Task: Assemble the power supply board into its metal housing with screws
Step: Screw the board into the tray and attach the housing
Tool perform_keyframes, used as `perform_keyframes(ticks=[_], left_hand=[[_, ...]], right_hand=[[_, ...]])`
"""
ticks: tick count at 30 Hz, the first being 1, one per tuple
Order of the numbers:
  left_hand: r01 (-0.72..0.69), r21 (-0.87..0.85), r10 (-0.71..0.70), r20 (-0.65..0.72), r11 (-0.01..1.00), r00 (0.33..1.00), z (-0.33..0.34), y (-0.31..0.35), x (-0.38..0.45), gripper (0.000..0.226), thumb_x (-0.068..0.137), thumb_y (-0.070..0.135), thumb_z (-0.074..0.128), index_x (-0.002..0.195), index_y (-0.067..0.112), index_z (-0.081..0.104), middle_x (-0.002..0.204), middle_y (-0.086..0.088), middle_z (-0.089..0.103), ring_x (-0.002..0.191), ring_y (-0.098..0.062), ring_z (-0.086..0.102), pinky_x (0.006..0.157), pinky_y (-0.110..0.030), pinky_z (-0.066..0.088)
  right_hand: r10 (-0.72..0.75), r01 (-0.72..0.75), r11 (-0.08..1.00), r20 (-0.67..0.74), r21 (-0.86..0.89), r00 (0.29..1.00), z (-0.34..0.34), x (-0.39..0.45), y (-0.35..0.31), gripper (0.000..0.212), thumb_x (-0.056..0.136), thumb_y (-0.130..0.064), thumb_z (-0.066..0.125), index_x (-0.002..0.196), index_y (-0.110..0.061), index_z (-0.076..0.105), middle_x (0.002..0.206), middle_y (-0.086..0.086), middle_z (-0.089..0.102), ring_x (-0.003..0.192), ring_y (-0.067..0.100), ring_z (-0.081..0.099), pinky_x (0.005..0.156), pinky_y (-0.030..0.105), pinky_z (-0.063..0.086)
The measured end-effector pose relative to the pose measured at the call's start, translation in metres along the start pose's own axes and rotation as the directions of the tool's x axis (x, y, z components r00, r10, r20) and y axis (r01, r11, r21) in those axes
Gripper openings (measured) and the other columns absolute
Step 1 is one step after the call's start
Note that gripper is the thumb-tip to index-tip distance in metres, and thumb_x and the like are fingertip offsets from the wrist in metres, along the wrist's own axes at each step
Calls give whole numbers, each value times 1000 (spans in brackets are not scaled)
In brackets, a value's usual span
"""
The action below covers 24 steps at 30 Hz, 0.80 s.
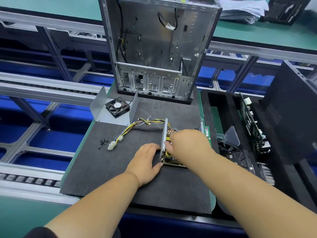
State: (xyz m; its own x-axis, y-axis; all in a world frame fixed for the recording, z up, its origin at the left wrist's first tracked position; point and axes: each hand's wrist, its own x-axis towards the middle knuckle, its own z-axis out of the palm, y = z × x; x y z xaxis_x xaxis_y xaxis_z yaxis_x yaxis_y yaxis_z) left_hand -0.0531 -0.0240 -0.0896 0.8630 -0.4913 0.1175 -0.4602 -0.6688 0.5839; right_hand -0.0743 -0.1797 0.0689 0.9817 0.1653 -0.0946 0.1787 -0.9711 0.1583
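The power supply board (174, 161) lies inside its metal housing (164, 134) on the dark foam mat. My left hand (145, 162) rests against the housing's perforated side wall, thumb at its near corner. My right hand (187, 143) reaches over the board and grips a yellow-and-black screwdriver (167, 155), its tip pointing down at the near left corner. A yellow, black and blue cable bundle (137, 125) runs left from the housing to white connectors (112, 145). Several small black screws (103, 143) lie in a loose pile on the mat.
A U-shaped metal cover (101, 107) holding a black fan (117, 107) stands at the mat's back left. An open computer case (154, 48) rises behind. To the right is a black tray (223, 107) with circuit boards and parts. Conveyor rails run on the left.
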Motion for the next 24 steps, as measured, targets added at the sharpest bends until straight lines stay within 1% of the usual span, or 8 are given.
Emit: perform_keyframes(ticks=[3, 6, 8, 10, 13, 15, 19, 24], left_hand=[[-3, 19, 3, -4, 1000, 1000, 1, -1, 0, 50, 87, 39, 62, 132, 25, 46, 133, 11, 45, 129, -10, 34, 112, -27, 28], [-1, 16, 1, -1, 1000, 1000, 1, -1, 0, 51, 87, 40, 61, 133, 25, 45, 133, 12, 44, 128, -10, 33, 111, -25, 26], [0, 9, 1, -8, 1000, 1000, 1, 0, -1, 52, 87, 40, 61, 134, 25, 45, 134, 12, 44, 128, -9, 33, 110, -22, 24], [5, 10, -5, -11, 1000, 1000, 1, 0, 0, 51, 87, 41, 61, 133, 25, 45, 134, 13, 44, 129, -8, 32, 111, -22, 23], [12, 6, -12, -3, 1000, 1000, 0, 0, 0, 50, 87, 41, 61, 132, 27, 45, 135, 14, 43, 131, -8, 32, 113, -27, 26], [14, 6, -14, 0, 1000, 1000, -1, 0, 0, 50, 87, 41, 61, 133, 27, 45, 136, 13, 43, 132, -8, 32, 114, -28, 26], [10, 9, -10, -1, 1000, 1000, -1, 1, 0, 50, 87, 39, 62, 133, 27, 46, 135, 12, 44, 131, -9, 32, 113, -26, 25], [4, -4, -4, -2, 1000, 1000, -1, 2, -1, 48, 86, 37, 63, 131, 28, 46, 133, 13, 45, 130, -9, 34, 113, -28, 27]], right_hand=[[106, -106, 994, -20, -25, 994, 1, 2, 6, 52, 103, -48, 30, 62, -17, 38, 58, -3, 33, 49, 18, 30, 46, 25, 19], [104, -106, 994, -29, -40, 994, 3, -2, 1, 57, 102, -55, 22, 61, -19, 37, 57, -3, 36, 47, 16, 32, 46, 25, 19], [90, -88, 993, -19, 74, 996, 3, -5, 0, 49, 99, -56, 27, 73, -18, 43, 66, -4, 44, 57, 21, 41, 51, 29, 23], [21, -19, 978, -11, 209, 1000, -3, -9, 3, 27, 95, -45, 42, 88, -19, 38, 87, 0, 54, 72, 25, 41, 63, 34, 29], [-119, 111, 964, 19, 243, 993, -9, -11, 9, 16, 92, -24, 51, 95, -20, 36, 104, 5, 55, 80, 27, 44, 69, 35, 30], [-139, 131, 966, 18, 223, 990, -10, -11, 11, 13, 94, -24, 54, 99, -19, 43, 105, 4, 55, 87, 27, 51, 68, 34, 31], [-131, 127, 978, 17, 166, 991, -6, -5, 11, 20, 96, -34, 56, 101, -17, 48, 102, 3, 57, 88, 27, 56, 64, 33, 36], [-16, 17, 993, -4, 119, 1000, 5, 3, 0, 28, 98, -42, 48, 85, -18, 40, 69, -1, 39, 71, 28, 50, 56, 29, 31]])
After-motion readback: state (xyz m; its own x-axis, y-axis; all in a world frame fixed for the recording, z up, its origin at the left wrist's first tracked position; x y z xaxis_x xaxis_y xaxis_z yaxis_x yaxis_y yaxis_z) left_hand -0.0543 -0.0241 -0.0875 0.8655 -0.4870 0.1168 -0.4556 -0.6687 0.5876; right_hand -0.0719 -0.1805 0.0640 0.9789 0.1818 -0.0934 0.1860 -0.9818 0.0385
